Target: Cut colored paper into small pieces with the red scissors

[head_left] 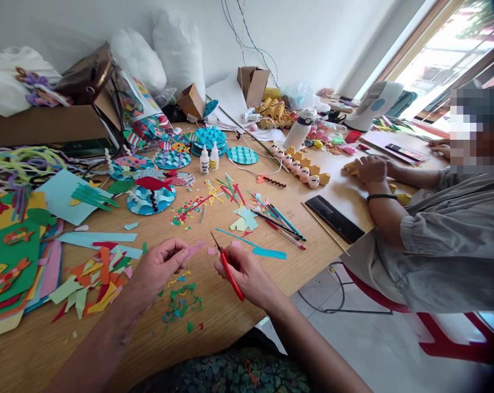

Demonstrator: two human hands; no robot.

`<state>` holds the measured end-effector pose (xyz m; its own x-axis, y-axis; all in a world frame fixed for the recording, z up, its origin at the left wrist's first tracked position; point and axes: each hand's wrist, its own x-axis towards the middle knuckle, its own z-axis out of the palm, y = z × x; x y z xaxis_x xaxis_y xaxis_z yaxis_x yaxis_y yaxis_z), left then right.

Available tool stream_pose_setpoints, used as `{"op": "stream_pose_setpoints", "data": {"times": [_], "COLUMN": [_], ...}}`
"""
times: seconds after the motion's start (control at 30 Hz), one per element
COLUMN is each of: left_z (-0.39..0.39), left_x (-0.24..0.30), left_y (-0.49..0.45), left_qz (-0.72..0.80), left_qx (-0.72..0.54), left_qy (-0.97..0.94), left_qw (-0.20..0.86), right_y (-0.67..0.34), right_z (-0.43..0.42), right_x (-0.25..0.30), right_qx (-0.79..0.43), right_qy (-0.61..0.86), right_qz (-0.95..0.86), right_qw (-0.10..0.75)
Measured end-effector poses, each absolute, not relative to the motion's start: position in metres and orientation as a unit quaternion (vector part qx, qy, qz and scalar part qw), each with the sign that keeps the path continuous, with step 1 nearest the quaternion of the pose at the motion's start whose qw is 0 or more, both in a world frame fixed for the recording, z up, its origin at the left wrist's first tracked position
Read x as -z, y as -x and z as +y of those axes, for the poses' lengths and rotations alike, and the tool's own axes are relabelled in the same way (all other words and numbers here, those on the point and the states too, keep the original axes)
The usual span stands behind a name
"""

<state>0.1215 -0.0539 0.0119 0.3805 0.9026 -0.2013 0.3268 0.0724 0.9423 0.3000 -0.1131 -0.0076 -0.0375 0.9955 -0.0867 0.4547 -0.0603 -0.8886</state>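
My left hand (160, 266) pinches a small pink paper piece (194, 249) between thumb and fingers, just above the wooden table (238, 316). My right hand (247, 273) is closed round red-handled scissors (227, 266), their blades pointing up and left toward the pink piece. Small pink offcuts (212, 250) lie between the two hands. Green and red paper crumbs (182, 305) are scattered on the table below my hands.
Coloured paper scraps (93, 281) and foam sheets (9, 267) lie at left. Blue paper discs (150, 197), two glue bottles (209, 159), pens (285, 226) and a black phone (334, 219) sit farther out. Another person (443, 240) sits at right, hands on yellow pieces (351, 166).
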Motion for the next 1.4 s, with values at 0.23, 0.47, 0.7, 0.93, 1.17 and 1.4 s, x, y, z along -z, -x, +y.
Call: {"op": "stream_pose_setpoints", "data": {"times": [0.23,0.47,0.7,0.93,1.17,1.4], "left_z": [-0.053,-0.056,-0.054,-0.053,-0.055,-0.056], "left_x": [-0.016,-0.013,-0.006,0.000,-0.010,-0.012], "left_y": [-0.124,-0.128,-0.128,-0.123,-0.125,-0.128], "left_qz": [0.493,0.488,0.472,0.501,0.495,0.491], "left_qx": [-0.272,-0.254,-0.243,-0.277,-0.322,-0.301], "left_qy": [-0.629,-0.645,-0.650,-0.613,-0.568,-0.575], "left_qw": [0.537,0.531,0.544,0.545,0.573,0.581], "right_y": [-0.299,-0.296,-0.299,-0.300,-0.298,-0.294], "right_z": [-0.123,-0.120,-0.120,-0.121,-0.121,-0.120], "right_x": [0.010,0.010,0.016,0.015,0.010,0.008], "right_qx": [-0.375,-0.381,-0.390,-0.379,-0.379,-0.367], "right_qy": [0.598,0.599,0.608,0.608,0.596,0.595], "right_qz": [-0.655,-0.650,-0.635,-0.640,-0.665,-0.670], "right_qw": [0.269,0.272,0.275,0.279,0.243,0.247]}}
